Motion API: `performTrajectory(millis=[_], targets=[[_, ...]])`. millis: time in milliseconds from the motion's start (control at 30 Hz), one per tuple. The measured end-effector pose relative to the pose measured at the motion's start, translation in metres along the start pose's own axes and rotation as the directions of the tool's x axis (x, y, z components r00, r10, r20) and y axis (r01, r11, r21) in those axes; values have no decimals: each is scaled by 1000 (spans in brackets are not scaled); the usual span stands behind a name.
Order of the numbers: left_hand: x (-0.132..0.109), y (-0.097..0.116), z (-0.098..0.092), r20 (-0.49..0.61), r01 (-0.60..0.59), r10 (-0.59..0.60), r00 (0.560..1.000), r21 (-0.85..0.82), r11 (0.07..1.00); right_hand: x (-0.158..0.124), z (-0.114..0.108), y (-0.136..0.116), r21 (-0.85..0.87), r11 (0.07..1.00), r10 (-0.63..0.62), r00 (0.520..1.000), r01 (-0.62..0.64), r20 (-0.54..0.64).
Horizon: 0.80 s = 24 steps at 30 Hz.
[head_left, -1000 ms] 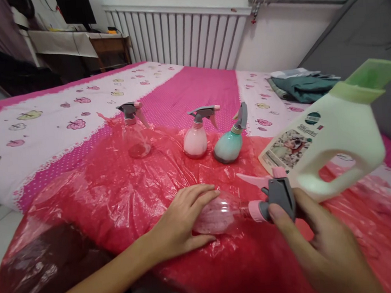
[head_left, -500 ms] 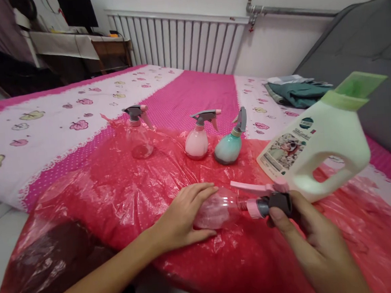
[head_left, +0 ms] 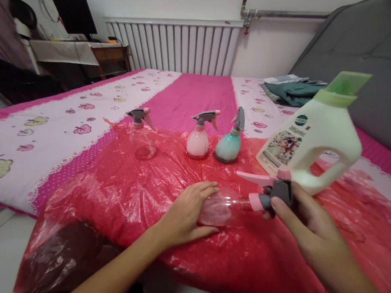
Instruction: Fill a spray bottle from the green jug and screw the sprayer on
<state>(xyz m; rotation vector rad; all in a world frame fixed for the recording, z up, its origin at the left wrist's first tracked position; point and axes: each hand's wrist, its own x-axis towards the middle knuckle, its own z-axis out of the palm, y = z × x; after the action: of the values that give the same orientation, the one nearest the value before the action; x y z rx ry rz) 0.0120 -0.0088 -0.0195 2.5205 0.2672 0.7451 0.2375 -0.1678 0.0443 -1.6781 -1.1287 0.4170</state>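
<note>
A clear pink spray bottle (head_left: 220,207) lies on its side with its neck pointing right. My left hand (head_left: 190,217) is wrapped round its base end. At the other end, my right hand (head_left: 306,223) pinches the black and pink spray head (head_left: 280,194), its pink trigger sticking out to the left. The head's pink collar sits right at the threaded neck; whether it is screwed on I cannot tell. Behind stand a clear pink spray bottle (head_left: 143,144), a milky pink one (head_left: 197,142) and a tilted teal one (head_left: 228,146).
Right of the bottles, a large pale green detergent jug (head_left: 312,132) leans to the left. Red plastic sheeting (head_left: 124,192) covers the near part of the bed. Folded clothes (head_left: 292,91) lie near the grey headboard (head_left: 360,47). A radiator (head_left: 177,46) lines the wall.
The spray head has tilted more into line with the bottle's neck, and its trigger sits a little higher and further right. Both hands keep their hold while the whole view shifts slightly.
</note>
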Motion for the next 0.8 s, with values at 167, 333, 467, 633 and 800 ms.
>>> performTrajectory(millis=[167,333,467,633,800], targets=[[-3,-5,0,-18,62,-62,998,-24,998,1,5,-2,-58,996,-64,998,64,3],[-3,-5,-2,-21,75,-76,997,-33,997,-6,0,-3,-42,999,-26,998,29,60],[-3,-7,-1,4,26,-26,1000,-47,999,-5,1,1,34,999,-38,998,36,52],[-4,-10,0,7,49,-49,999,-59,997,-2,6,-14,-145,966,-216,976,216,11],[-2,-10,-2,11,16,-15,1000,-68,998,-5,7,-16,11,998,-67,997,67,33]])
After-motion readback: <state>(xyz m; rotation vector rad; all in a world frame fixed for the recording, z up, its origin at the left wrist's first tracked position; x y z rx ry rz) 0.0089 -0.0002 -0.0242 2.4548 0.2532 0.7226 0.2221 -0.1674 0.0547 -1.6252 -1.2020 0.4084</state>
